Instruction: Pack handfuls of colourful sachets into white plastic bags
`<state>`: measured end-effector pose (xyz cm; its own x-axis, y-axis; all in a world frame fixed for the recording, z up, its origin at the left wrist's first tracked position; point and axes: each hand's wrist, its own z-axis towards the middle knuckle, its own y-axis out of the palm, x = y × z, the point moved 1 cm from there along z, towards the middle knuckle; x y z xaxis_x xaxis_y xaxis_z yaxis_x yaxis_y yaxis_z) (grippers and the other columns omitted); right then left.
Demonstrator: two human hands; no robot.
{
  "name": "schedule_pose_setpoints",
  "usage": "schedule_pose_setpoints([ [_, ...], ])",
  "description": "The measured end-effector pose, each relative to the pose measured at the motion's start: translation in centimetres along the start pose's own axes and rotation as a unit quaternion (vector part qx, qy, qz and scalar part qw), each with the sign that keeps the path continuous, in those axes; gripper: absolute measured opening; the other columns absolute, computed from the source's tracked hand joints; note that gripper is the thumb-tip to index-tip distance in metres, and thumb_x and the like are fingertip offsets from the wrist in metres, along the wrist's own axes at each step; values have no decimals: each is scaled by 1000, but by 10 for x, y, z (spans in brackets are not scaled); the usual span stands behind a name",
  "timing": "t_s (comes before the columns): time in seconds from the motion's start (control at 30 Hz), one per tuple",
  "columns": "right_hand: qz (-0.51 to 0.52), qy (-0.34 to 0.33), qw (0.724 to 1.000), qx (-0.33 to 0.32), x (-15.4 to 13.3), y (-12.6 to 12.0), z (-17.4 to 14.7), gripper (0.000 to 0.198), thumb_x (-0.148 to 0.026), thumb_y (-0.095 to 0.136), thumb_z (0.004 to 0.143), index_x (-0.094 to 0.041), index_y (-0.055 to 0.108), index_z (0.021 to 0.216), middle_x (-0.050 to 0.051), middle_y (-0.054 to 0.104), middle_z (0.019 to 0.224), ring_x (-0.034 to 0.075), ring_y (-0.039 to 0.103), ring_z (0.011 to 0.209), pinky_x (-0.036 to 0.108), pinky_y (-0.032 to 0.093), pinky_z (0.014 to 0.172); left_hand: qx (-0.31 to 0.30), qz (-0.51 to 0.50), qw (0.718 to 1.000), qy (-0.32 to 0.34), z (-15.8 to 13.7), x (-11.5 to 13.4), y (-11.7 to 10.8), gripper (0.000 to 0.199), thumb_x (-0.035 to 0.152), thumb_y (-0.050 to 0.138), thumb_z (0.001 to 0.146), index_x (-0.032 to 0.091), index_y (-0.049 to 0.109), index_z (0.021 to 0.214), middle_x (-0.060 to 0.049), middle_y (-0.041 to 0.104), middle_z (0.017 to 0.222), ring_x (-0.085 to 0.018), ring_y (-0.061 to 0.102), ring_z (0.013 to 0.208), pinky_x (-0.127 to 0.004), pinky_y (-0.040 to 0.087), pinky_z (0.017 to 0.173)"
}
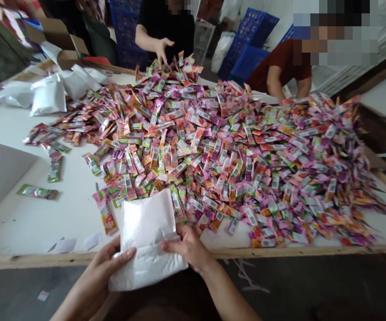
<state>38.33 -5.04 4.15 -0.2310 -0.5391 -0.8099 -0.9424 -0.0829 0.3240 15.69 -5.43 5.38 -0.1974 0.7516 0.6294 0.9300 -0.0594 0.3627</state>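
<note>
Grasping a white pouch between them, left hand and right hand, colourful sachets heaped beyond their grip.

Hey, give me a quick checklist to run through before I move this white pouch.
1. Left hand on the white pouch: ok, thumb on its front.
2. Right hand on the pouch: ok, gripping its other side.
3. Pouch fully sealed: cannot tell; the hands cover part of it.
4. Table edge free of scraps: not ok, paper scraps lie to the left.
5. All packets within the pile: not ok, a loose packet lies apart at left.
6. Black-sleeved co-worker's hand away from the pouch: ok, beyond the pile.
</note>
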Motion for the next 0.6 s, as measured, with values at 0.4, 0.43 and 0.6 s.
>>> schedule_pose_setpoints([
  [0.4, -32, -23, 998, 49, -22, 30, 32, 54, -39, 94, 46, -16, 73, 91, 6, 76, 90, 27, 68, 85, 37, 53, 80, 56, -5, 996, 75, 14, 11, 7, 48, 50, 82, 66, 14, 72, 97, -9, 76, 83, -25, 69, 72, -33, 54, 67],
  [0.43, -42, -22, 998, 37, -24, 30, 31, 58, -40, 93, 48, -17, 73, 97, 6, 76, 94, 28, 68, 89, 37, 53, 81, 64, 5, 995, 70, 15, 13, 7, 44, 50, 81, 67, 13, 74, 90, -9, 75, 76, -24, 68, 66, -32, 53, 64],
  [0.6, -112, -8, 985, 129, -29, 17, 40, 60, -60, 81, 59, -19, 69, 102, 10, 76, 95, 33, 70, 92, 41, 56, 79, -7, 21, 994, 105, 25, 13, 9, 43, 52, 85, 60, 18, 76, 85, -9, 75, 80, -30, 70, 78, -39, 54, 74],
])
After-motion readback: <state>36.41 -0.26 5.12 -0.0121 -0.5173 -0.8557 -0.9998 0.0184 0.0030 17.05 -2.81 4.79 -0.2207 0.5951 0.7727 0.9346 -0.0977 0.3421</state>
